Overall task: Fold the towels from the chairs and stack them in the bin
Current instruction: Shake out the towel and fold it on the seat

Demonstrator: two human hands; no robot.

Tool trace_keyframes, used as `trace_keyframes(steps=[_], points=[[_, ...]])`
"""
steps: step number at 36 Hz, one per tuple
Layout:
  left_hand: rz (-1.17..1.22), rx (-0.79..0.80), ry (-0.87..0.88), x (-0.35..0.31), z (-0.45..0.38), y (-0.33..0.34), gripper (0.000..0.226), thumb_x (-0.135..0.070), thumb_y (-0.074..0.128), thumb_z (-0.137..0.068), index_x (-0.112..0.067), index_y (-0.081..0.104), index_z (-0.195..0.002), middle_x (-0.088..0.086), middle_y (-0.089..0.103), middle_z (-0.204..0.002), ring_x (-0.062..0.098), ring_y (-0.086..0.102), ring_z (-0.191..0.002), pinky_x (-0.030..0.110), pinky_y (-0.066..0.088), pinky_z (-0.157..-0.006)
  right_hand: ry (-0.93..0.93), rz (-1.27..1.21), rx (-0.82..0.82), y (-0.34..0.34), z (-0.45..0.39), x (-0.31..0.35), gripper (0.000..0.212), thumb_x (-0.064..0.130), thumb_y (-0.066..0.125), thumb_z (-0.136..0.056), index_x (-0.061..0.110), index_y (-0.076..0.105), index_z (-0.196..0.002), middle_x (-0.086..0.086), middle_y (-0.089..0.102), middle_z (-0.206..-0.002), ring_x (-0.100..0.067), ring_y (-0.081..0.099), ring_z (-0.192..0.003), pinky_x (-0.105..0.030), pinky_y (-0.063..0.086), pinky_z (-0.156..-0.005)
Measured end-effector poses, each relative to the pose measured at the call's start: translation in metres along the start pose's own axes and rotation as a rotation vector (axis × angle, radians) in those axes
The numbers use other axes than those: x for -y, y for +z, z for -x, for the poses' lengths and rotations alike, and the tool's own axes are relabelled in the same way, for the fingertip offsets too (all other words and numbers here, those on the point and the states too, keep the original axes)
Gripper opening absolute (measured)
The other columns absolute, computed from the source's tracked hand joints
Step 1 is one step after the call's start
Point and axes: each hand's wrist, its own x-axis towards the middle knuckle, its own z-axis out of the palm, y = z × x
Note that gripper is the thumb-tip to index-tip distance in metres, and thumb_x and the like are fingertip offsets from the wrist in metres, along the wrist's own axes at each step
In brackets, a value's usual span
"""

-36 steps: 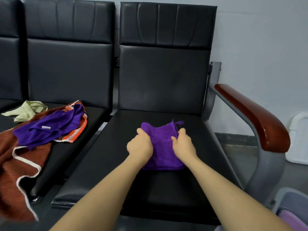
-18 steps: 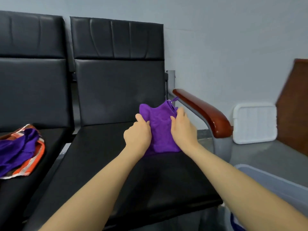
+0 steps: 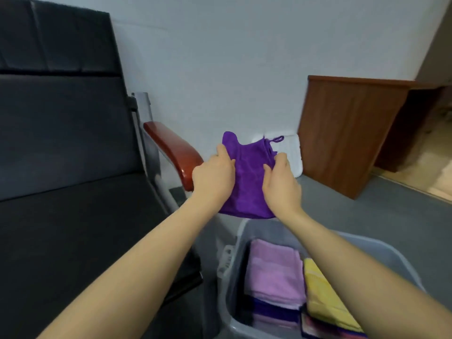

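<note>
— Grip at the centre of the frame?

— Folded purple microfibre towel [image 3: 249, 182], held up in the air between two hands. Left hand [image 3: 214, 178] gripping the left edge, thumb laid on the front of the cloth, other fingers hidden behind it. Right hand [image 3: 281, 183] gripping the right edge, fingers curled onto the cloth. Both closed on the fabric.

— Shape of the towel?

— Roughly square, hanging down, lower edge straight. Small purple hanging loop [image 3: 276, 139] sticking out at the upper right corner.

— And just below?

— Grey plastic bin [image 3: 381, 250] in the lower right of the frame, under the towel and a little nearer to the camera. Towel above its far rim, not touching. Inside: stack of folded pink towels [image 3: 274, 270] on the left side, darker purple layers visible lower in that stack; folded yellow towel [image 3: 322, 297] just beside on the right. Right forearm crossing over the bin.

— Further out?

— Black padded chair [image 3: 61, 167] filling the left of the frame, with reddish-brown wooden armrest [image 3: 175, 152] just left of the left hand. White plastic object [image 3: 294, 152] behind the towel, leaning at the pale wall, mostly covered. Brown wooden cabinet [image 3: 347, 133] in the upper right, standing on grey floor [image 3: 367, 211].
</note>
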Motion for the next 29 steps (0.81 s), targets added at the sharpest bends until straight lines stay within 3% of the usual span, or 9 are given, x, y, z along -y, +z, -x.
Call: trace_keyframes(steps=[3, 10, 20, 22, 26, 29], points=[[0.012, 0.084, 0.034, -0.047, 0.006, 0.037, 0.04, -0.037, 0.032, -0.102, -0.005, 0.036, -0.125, 0.011, 0.063, -0.111, 0.034, 0.063, -0.1, 0.038, 0.044, -0.072, 0.077, 0.069, 0.016, -0.011, 0.004, -0.056, 0.024, 0.025, 0.038, -0.102, 0.005, 0.041, -0.115, -0.011, 0.055, -0.112, -0.037, 0.059, -0.093, -0.039, 0.038, -0.067], [0.092, 0.309, 0.063, -0.118, 0.03, 0.128, 0.038, -0.038, 0.032, -0.102, -0.005, 0.037, -0.121, 0.012, 0.062, -0.113, 0.033, 0.062, -0.101, 0.038, 0.044, -0.075, 0.268, 0.153, 0.11, -0.011, 0.026, -0.168, 0.026, 0.027, 0.039, -0.101, 0.007, 0.041, -0.117, -0.014, 0.056, -0.117, -0.04, 0.058, -0.102, -0.045, 0.043, -0.076], [0.185, 0.632, 0.063, -0.205, 0.08, 0.258, 0.035, -0.035, 0.033, -0.102, -0.005, 0.035, -0.12, 0.015, 0.062, -0.116, 0.036, 0.06, -0.108, 0.041, 0.045, -0.083, 0.531, 0.341, 0.309, 0.008, 0.073, -0.313, 0.031, 0.032, 0.036, -0.102, 0.005, 0.04, -0.117, -0.013, 0.057, -0.118, -0.036, 0.06, -0.103, -0.037, 0.038, -0.069], [0.196, 0.705, 0.072, -0.217, 0.092, 0.285, 0.035, -0.034, 0.034, -0.102, -0.005, 0.035, -0.121, 0.015, 0.061, -0.118, 0.035, 0.059, -0.11, 0.041, 0.045, -0.084, 0.562, 0.39, 0.34, 0.017, 0.085, -0.341, 0.035, 0.033, 0.037, -0.101, 0.005, 0.04, -0.122, -0.012, 0.058, -0.116, -0.034, 0.061, -0.1, -0.038, 0.043, -0.069], [0.19, 0.835, 0.051, -0.226, 0.112, 0.321, 0.031, -0.029, 0.034, -0.103, -0.005, 0.034, -0.122, 0.016, 0.059, -0.123, 0.034, 0.056, -0.116, 0.04, 0.043, -0.088, 0.676, 0.258, 0.396, 0.03, 0.102, -0.37, 0.031, 0.028, 0.041, -0.101, 0.004, 0.04, -0.121, -0.016, 0.058, -0.117, -0.037, 0.059, -0.103, -0.043, 0.046, -0.077], [0.166, 0.861, 0.045, -0.227, 0.122, 0.343, 0.027, -0.02, 0.037, -0.102, -0.004, 0.033, -0.124, 0.016, 0.059, -0.122, 0.034, 0.059, -0.112, 0.04, 0.044, -0.086, 0.687, 0.21, 0.457, 0.041, 0.111, -0.383, 0.02, 0.023, 0.041, -0.101, 0.006, 0.039, -0.111, -0.017, 0.058, -0.113, -0.036, 0.058, -0.102, -0.039, 0.041, -0.072]])
